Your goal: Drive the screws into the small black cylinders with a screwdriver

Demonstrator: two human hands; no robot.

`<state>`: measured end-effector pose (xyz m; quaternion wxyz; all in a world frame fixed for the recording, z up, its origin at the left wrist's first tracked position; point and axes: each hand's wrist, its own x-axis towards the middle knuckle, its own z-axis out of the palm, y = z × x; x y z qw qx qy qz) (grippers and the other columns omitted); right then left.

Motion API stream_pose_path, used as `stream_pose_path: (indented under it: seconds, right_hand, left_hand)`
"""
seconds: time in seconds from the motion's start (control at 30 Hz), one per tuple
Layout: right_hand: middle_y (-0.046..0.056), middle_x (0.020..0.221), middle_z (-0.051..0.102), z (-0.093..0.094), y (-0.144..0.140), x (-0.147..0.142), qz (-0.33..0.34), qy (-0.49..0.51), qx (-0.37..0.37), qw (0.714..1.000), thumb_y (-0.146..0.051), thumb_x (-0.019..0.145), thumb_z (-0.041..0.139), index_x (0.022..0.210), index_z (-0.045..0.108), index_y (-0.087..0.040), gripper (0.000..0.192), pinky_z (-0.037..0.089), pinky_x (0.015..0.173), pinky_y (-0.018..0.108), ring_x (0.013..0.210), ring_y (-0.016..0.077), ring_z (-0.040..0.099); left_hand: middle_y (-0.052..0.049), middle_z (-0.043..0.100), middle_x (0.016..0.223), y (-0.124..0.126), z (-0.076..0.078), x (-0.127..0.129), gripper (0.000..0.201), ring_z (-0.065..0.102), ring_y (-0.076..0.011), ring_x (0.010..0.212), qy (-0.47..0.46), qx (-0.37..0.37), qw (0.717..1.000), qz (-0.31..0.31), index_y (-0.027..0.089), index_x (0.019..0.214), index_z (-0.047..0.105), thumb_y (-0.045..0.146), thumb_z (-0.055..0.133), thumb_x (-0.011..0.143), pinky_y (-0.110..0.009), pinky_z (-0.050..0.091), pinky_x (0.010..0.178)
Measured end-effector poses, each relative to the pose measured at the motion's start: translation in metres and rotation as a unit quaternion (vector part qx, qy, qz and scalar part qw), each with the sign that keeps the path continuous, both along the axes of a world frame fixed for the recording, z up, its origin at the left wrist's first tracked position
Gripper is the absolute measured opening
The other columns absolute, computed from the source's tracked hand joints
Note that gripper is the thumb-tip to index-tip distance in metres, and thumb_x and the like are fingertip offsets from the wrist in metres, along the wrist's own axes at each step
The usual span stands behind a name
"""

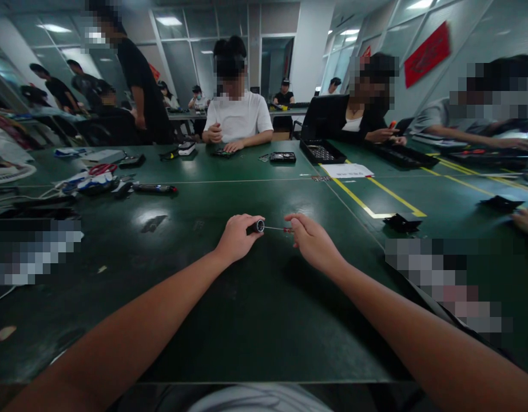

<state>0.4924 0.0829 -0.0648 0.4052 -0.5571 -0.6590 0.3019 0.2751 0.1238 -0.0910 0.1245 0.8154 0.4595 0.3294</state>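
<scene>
Green bench lies below. Left fingers grasp a black cylinder; right fingers grasp a screwdriver pointing left at the cylinder's ringed end.

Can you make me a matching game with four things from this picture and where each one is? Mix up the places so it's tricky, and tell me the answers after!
Things:
1. black cylinder
2. thin tool
3. white sheet
4. red banner

Places:
A. in the grip of the right hand
B. up high on the wall
C. on the green table, by the yellow lines
D. in the grip of the left hand

Right pairs: 1-D, 2-A, 3-C, 4-B
</scene>
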Motion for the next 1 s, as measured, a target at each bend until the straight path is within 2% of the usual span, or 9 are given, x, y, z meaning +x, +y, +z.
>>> stream_pose_path:
  seconds: [0.17,0.27,0.37,0.47,0.6,0.67,0.73,0.83,1.0]
  right_hand:
    - [-0.002,0.073,0.058,-0.003,0.001,-0.001,0.008,-0.001,0.007,1.0,-0.037,0.095,0.047,0.116,0.054,-0.024,0.026,0.045,0.063,0.034,0.066,0.0192,0.059]
    - [-0.001,0.079,0.061,-0.007,0.003,0.0,0.017,0.053,0.026,0.998,-0.038,0.091,0.053,0.112,0.049,-0.023,0.025,0.048,0.069,0.036,0.072,0.0189,0.06]
    - [0.001,0.085,0.066,-0.007,0.005,0.0,0.002,0.121,0.032,0.992,-0.041,0.087,0.062,0.104,0.051,-0.022,0.027,0.05,0.071,0.036,0.074,0.0183,0.062]
    - [0.003,0.082,0.068,-0.003,0.006,-0.001,-0.005,0.158,0.026,0.987,-0.045,0.084,0.067,0.095,0.059,-0.02,0.028,0.052,0.074,0.036,0.072,0.0174,0.063]
    - [0.004,0.079,0.067,-0.005,0.011,0.0,-0.04,0.261,-0.005,0.965,-0.053,0.085,0.065,0.087,0.062,-0.021,0.033,0.055,0.073,0.036,0.07,0.0177,0.063]
    - [0.003,0.072,0.064,-0.011,0.017,0.003,-0.029,0.307,-0.074,0.948,-0.057,0.087,0.059,0.086,0.059,-0.023,0.035,0.056,0.068,0.038,0.064,0.0189,0.062]
    - [0.001,0.064,0.059,-0.017,0.023,0.006,-0.032,0.322,-0.113,0.939,-0.056,0.088,0.058,0.079,0.055,-0.024,0.033,0.057,0.064,0.04,0.057,0.019,0.059]
    - [0.001,0.065,0.059,-0.02,0.026,0.008,-0.041,0.327,-0.107,0.938,-0.054,0.088,0.059,0.079,0.054,-0.025,0.031,0.057,0.065,0.04,0.056,0.0187,0.058]
    - [0.0,0.07,0.061,-0.014,0.019,0.002,-0.039,0.338,-0.067,0.938,-0.052,0.086,0.063,0.082,0.056,-0.023,0.03,0.055,0.067,0.035,0.063,0.0157,0.059]
  left_hand:
    - [-0.003,0.07,0.114,-0.001,0.001,0.0,0.032,0.061,-0.0247,0.108,0.005,-0.002,1.0,0.002,0.027,0.12,0.068,0.021,0.07,0.088,-0.048,0.044,0.102]
    - [-0.004,0.07,0.114,-0.001,0.002,0.0,0.032,0.061,-0.025,0.107,-0.001,-0.007,1.0,0.01,0.026,0.12,0.068,0.02,0.07,0.088,-0.048,0.044,0.102]
    - [-0.004,0.07,0.115,-0.001,0.003,0.001,0.033,0.061,-0.0252,0.108,-0.005,-0.011,1.0,0.016,0.026,0.12,0.067,0.021,0.071,0.088,-0.047,0.044,0.103]
    - [-0.004,0.07,0.114,-0.003,0.005,0.002,0.033,0.061,-0.0251,0.107,-0.002,-0.01,1.0,0.012,0.026,0.121,0.067,0.022,0.071,0.088,-0.047,0.044,0.102]
    - [-0.004,0.069,0.115,-0.007,0.009,0.004,0.033,0.06,-0.0246,0.109,0.005,0.007,1.0,-0.008,0.026,0.123,0.065,0.023,0.068,0.09,-0.046,0.043,0.103]
    - [-0.004,0.069,0.115,-0.008,0.011,0.004,0.033,0.06,-0.0243,0.11,0.017,0.02,0.999,-0.026,0.027,0.124,0.064,0.023,0.067,0.091,-0.047,0.042,0.105]
    - [-0.004,0.069,0.114,-0.008,0.012,0.003,0.033,0.059,-0.0244,0.11,0.028,0.017,0.999,-0.026,0.027,0.124,0.064,0.024,0.067,0.091,-0.048,0.042,0.106]
    - [-0.004,0.068,0.113,-0.007,0.011,0.001,0.035,0.059,-0.025,0.111,0.031,0.005,0.999,-0.014,0.027,0.124,0.064,0.024,0.068,0.09,-0.049,0.041,0.107]
    - [-0.003,0.068,0.113,-0.008,0.01,0.001,0.035,0.059,-0.0248,0.11,0.029,0.012,0.999,-0.028,0.027,0.125,0.064,0.027,0.069,0.09,-0.048,0.04,0.107]
